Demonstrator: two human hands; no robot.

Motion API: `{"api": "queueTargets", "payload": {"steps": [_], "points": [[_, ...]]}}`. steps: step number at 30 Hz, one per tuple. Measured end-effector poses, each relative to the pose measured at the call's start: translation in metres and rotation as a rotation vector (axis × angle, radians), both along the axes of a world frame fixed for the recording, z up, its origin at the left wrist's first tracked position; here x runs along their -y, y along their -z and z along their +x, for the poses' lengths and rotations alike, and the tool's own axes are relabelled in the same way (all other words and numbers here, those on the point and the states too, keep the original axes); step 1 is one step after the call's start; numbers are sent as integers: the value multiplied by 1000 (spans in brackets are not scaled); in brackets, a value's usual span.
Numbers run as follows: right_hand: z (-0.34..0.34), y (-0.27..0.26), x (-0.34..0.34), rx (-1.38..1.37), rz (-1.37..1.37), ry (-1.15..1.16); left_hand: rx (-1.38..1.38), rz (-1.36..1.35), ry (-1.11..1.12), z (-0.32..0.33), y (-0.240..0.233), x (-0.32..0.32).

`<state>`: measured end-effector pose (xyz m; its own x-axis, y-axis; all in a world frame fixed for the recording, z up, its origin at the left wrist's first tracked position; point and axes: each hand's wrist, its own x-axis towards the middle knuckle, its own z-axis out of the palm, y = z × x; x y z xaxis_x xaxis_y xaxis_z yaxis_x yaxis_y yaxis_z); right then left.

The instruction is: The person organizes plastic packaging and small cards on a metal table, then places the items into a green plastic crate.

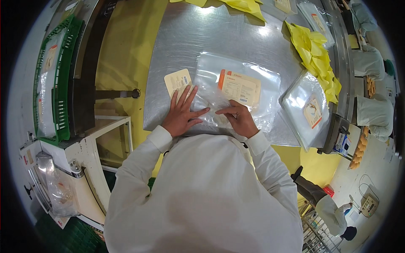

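Note:
My left hand [184,113] lies spread on the steel table [177,41], its fingertips touching a cream printed card [177,79]. Beside it, several clear plastic bags [269,85] lie flat, with cream and orange printed labels [242,87] on or in them. At the near edge of these bags, my right hand [239,119] has thumb and forefinger close together at the crumpled plastic; whether they pinch a layer of it is unclear. Right of this hand rests a stack of clear bags [297,107] with a printed label [312,113].
Yellow crumpled sheets [311,53] lie at the table's right, more yellow sheets [243,8] at the far edge. A green crate [61,120] of packaging stands left. A dark device [336,132] sits at the right corner. Several co-workers are at the right, one person [329,212] lower right.

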<state>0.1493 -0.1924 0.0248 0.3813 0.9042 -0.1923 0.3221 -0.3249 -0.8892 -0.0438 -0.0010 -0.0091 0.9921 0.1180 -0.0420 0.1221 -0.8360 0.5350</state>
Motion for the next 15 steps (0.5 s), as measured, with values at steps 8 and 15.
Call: {"api": "queueTargets", "payload": {"steps": [8, 15], "points": [[-1, -8, -2, 31, -69, -13, 60, -139, -23, 7, -3, -2], [-20, -7, -3, 260, 114, 35, 275, -377, -200, 31, -13, 3]]}}
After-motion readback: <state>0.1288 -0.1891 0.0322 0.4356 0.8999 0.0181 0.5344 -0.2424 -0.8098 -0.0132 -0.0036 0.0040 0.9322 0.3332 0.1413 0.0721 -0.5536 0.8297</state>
